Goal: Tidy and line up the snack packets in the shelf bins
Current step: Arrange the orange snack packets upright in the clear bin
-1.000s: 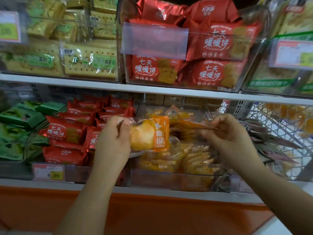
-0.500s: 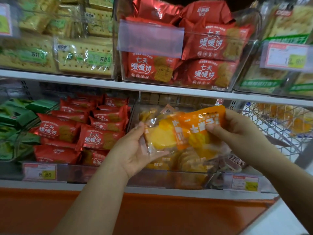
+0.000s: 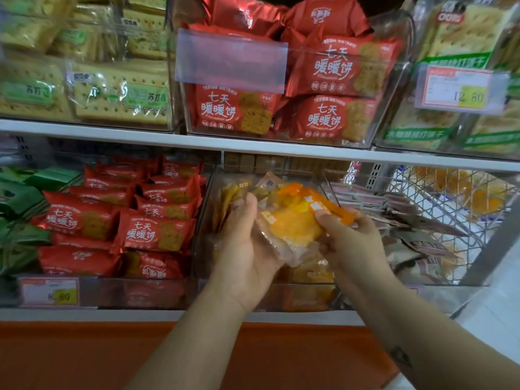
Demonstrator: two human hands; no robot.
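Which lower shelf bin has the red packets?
The clear bin just left of the left hand; its neighbours hold green packets on the left and orange packets on the right.

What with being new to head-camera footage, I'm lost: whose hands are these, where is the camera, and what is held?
There is no machine here: a person works with bare hands, filmed by one camera worn on the head, looking forward and down. The left hand and right hand both grip one clear orange-printed snack packet with a yellow cake inside, above a clear shelf bin of similar packets. The bin to its left holds red packets; an upper bin on the shelf above holds more.
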